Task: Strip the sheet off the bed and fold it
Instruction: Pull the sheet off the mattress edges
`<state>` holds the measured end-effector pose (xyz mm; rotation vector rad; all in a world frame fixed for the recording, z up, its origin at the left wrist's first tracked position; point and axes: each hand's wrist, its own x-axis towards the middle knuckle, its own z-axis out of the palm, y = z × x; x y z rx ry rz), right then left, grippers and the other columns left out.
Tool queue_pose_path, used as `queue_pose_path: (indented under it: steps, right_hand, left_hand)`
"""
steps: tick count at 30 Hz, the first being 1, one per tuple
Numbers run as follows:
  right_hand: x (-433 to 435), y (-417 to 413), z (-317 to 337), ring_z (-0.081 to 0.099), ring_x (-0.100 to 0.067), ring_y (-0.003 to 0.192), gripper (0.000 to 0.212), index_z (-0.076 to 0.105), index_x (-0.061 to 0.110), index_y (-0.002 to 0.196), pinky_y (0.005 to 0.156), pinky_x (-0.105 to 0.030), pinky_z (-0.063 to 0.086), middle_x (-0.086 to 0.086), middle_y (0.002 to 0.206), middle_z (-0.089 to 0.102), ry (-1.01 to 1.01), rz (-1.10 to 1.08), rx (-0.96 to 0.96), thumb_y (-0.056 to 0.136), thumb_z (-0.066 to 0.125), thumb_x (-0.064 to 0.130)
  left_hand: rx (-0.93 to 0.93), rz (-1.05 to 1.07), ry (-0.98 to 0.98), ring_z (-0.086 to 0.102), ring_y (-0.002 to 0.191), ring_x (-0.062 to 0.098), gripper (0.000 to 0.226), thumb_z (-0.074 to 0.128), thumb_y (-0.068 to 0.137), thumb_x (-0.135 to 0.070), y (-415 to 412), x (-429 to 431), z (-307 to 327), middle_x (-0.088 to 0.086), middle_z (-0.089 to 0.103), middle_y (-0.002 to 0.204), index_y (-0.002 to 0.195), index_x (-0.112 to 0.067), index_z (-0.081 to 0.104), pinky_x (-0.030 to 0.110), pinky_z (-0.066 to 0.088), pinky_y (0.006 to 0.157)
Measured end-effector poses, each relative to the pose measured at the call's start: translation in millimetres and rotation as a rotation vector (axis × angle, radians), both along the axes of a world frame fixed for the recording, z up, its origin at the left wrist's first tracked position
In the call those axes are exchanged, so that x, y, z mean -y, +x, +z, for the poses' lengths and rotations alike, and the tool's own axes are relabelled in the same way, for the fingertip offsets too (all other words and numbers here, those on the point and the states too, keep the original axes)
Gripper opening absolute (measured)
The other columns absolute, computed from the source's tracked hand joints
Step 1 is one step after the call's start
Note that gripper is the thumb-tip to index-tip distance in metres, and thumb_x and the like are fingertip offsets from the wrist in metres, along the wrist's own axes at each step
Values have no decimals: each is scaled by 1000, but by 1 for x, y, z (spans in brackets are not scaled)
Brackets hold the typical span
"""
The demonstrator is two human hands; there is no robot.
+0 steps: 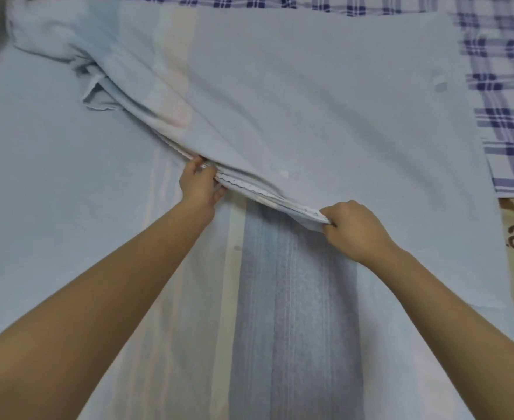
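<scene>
The left hand [199, 184] is pinching the stacked edge of the pale blue sheet [310, 95], which is lying half-folded across the bed. The right hand [355, 230] is gripping the same edge, fingers curled round it. Plaid cloth [504, 95] is showing at right.

The pale blue sheet [325, 95], banded with a darker blue stripe, lies folded over itself left of the plaid cloth [504, 122], its layered scalloped hem lifted, its far corner bunched.
</scene>
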<state>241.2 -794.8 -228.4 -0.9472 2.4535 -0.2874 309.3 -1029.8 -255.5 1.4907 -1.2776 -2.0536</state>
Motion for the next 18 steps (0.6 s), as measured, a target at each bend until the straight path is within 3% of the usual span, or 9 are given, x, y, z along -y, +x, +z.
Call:
queue_pose_path:
  steps: [4,6,9,14,18]
  right_hand:
    - [2,7,-2,32,-17,49,19,43,8,61,45,-28,19,-1,51,37,21,-17,16,78,47,0]
    - [2,9,-3,33,-17,49,21,41,8,59,45,-28,19,-1,51,37,17,-47,7,77,47,0]
    - [0,9,-3,30,-15,45,18,45,7,60,44,-28,19,-1,49,38,-34,-133,-3,76,47,-1]
    - [3,15,-1,30,-13,44,16,49,5,62,44,-27,17,-1,49,37,-57,-158,-44,77,48,-1]
    - [4,15,-1,29,-13,45,14,52,5,65,44,-27,16,-2,51,37,-28,-188,-115,76,47,-2]
  left_hand:
    - [40,-188,14,55,71,14,26,43,87,3,-4,2,-1,3,56,87,103,-16,53,24,50,61]
    - [179,-375,-319,56,78,24,29,36,82,7,-1,8,-8,8,56,88,97,-11,54,28,48,64]
    - [457,-742,-946,52,99,33,36,43,77,6,11,17,-20,17,56,106,108,-7,58,34,42,72]
    - [601,-770,-1465,46,103,34,23,64,72,-14,22,27,-21,15,50,110,94,-10,61,37,33,77]
    - [521,-798,-1778,54,82,31,16,60,66,-1,33,46,-20,12,57,87,80,-10,59,34,27,75]
